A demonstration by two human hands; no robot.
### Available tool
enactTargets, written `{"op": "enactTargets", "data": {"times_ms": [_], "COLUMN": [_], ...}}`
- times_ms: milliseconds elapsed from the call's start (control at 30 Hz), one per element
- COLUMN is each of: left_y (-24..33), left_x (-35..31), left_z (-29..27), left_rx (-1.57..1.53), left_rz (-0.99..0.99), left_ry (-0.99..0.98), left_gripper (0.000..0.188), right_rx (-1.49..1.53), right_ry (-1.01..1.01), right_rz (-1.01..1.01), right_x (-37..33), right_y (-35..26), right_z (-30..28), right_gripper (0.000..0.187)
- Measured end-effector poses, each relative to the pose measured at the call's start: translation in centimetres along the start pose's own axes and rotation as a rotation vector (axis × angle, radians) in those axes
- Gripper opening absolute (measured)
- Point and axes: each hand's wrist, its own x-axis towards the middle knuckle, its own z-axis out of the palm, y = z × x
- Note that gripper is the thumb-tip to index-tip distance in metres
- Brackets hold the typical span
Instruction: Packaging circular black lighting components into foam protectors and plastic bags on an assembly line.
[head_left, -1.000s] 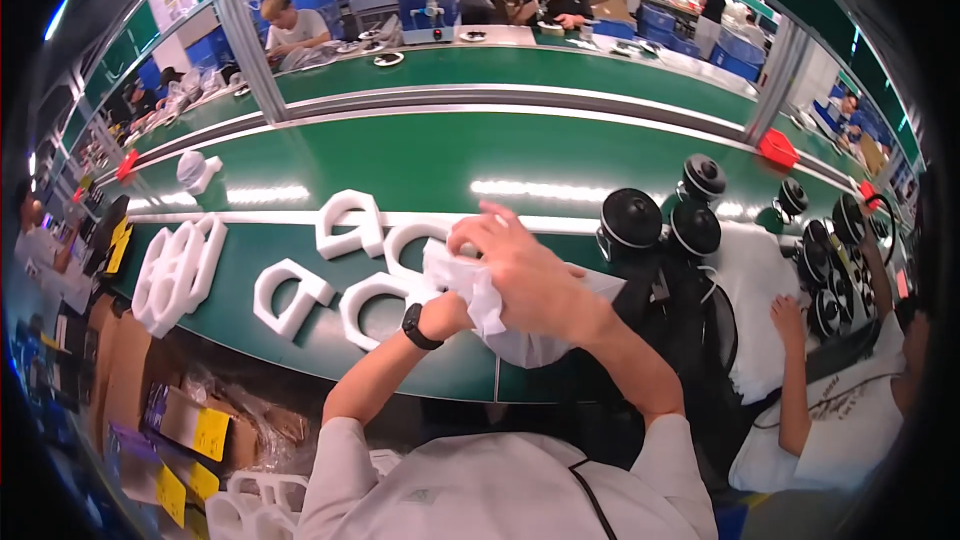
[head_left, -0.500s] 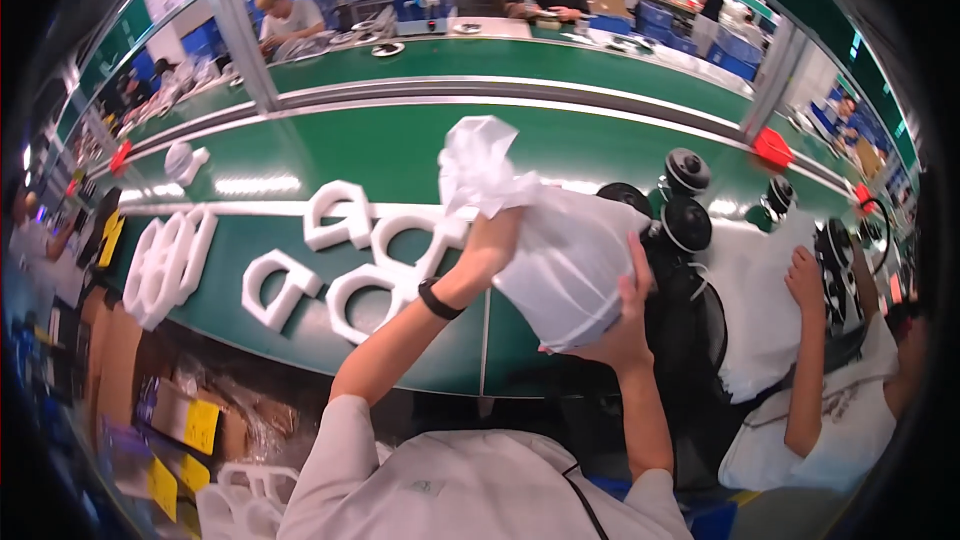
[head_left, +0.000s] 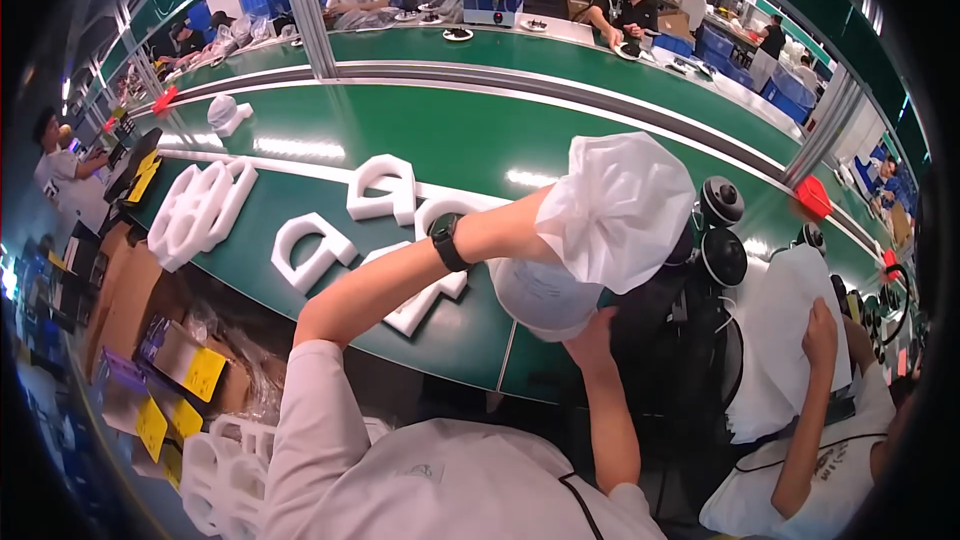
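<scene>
Bundle mid-frame, its gathered top now swung right. Right hand clasps its base; left hand mostly hidden, grip unclear.

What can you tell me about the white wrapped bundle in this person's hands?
The white bundle looks like thin, crinkled paper or cloth around something unseen. Its top flares wide, folds meeting near the middle; the smoother, rounded body shows below, with faint greyish lines. The right hand touches its lower right; the left hand is hidden behind the flare. It appears tilted, above the green worktop.
</scene>
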Motion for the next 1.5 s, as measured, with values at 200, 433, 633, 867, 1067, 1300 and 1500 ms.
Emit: {"op": "enactTargets", "data": {"times_ms": [200,433,633,867,1067,1300,1500], "left_y": [-4.6,-7.7,-12.8,-9.8,-23.8,-30.2,-25.6], "left_x": [-2.1,-2.9,-4.3,-7.1,-13.5,-17.0,-16.9], "left_z": [0.0,2.4,2.6,0.2,-2.0,-2.5,-3.3], "left_rx": [0.102,-0.704,-0.838,-0.481,-0.376,0.060,0.283], "left_rz": [0.171,-0.454,-0.462,-0.275,-0.648,-0.630,-0.692], "left_ry": [0.343,0.707,0.833,0.928,1.099,0.853,0.760], "left_gripper": [0.039,0.040,0.044,0.046,0.042,0.028,0.044], "right_rx": [-0.029,-0.441,-0.872,-0.353,-1.173,-1.260,-1.355], "right_ry": [0.063,0.370,0.246,0.215,0.270,0.144,0.383], "right_rz": [-0.552,-0.765,-0.843,-0.411,-0.306,-0.352,-0.335], "right_x": [1.6,1.5,3.8,10.5,14.1,19.1,19.2], "right_y": [2.8,-5.5,-9.6,-10.5,-11.4,-5.9,-5.0], "right_z": [1.4,8.4,7.1,11.8,16.5,14.8,16.5], "right_gripper": [0.128,0.149,0.135,0.089,0.110,0.113,0.103]}}
